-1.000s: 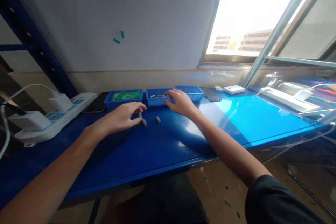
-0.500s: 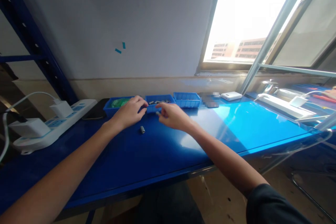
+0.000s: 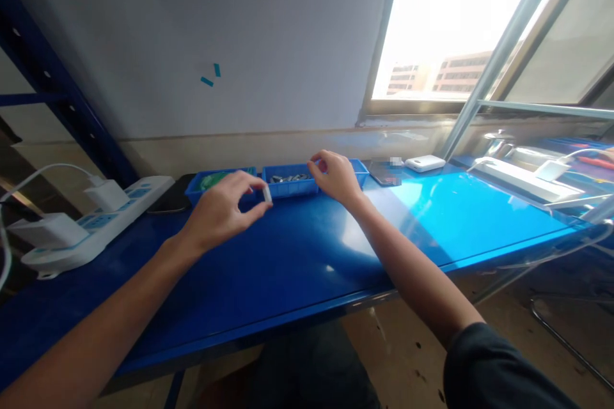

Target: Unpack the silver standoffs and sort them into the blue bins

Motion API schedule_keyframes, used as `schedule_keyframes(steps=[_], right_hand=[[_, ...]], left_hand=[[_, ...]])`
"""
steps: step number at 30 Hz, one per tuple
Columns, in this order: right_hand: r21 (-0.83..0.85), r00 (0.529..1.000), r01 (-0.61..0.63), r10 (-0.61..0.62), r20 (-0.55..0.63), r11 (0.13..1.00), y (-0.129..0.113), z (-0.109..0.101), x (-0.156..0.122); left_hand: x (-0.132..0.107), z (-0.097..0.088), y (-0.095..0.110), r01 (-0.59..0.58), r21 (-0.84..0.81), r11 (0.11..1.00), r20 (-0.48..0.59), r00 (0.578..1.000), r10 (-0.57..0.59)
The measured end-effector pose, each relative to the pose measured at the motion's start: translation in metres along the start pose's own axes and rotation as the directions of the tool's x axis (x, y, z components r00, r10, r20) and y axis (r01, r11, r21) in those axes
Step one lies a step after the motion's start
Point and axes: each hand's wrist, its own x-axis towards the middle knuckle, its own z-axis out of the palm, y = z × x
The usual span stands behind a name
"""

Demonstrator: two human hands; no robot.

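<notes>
Between the thumb and fingertips of my left hand (image 3: 229, 209) is a small silvery-grey block-shaped piece (image 3: 267, 194), held upright above the blue table. My right hand (image 3: 336, 176) hovers over the join of the middle and right bins, fingers curled in and the thumb close to the index finger. What it pinches, if anything, is too small to make out. Several small metal parts (image 3: 289, 178) lie in the middle blue bin (image 3: 292, 189). The right blue bin (image 3: 359, 169) is partly hidden behind my right hand. Green material (image 3: 211, 179) fills the left blue bin (image 3: 192, 190).
A white power strip (image 3: 129, 204) with plugged-in chargers stands at the left, beside a dark phone-like slab (image 3: 170, 197). Toward the right are a white box-shaped device (image 3: 425, 163), a metal post (image 3: 489, 70) and another power strip (image 3: 522, 180). The blue table's front edge (image 3: 288, 326) runs before me.
The small metal piece that lay on the table is now in my left hand. My right hand has moved right and up, from before the middle bin to above the bins.
</notes>
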Motion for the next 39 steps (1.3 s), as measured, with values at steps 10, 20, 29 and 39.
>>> schedule_keyframes(steps=[10, 20, 29, 39], right_hand=[[-0.151, 0.997, -0.069, 0.074, 0.026, 0.986, 0.026, 0.013, -0.002], [-0.283, 0.887, -0.375, 0.431, 0.169, 0.883, 0.071, 0.034, 0.002], [-0.286, 0.959, -0.285, 0.272, -0.085, 0.915, 0.105, 0.026, -0.017], [-0.241, 0.982, -0.120, 0.079, -0.172, 0.963, 0.111, 0.018, -0.021]], left_hand=[[0.049, 0.045, -0.013, 0.088, 0.369, 0.925, 0.012, 0.995, -0.099], [0.010, 0.083, -0.001, -0.026, 0.275, 0.961, 0.152, 0.988, -0.017], [0.008, 0.087, -0.004, -0.002, 0.269, 0.963, 0.231, 0.971, -0.063], [0.009, 0.083, 0.001, 0.014, 0.271, 0.963, 0.277, 0.957, -0.092]])
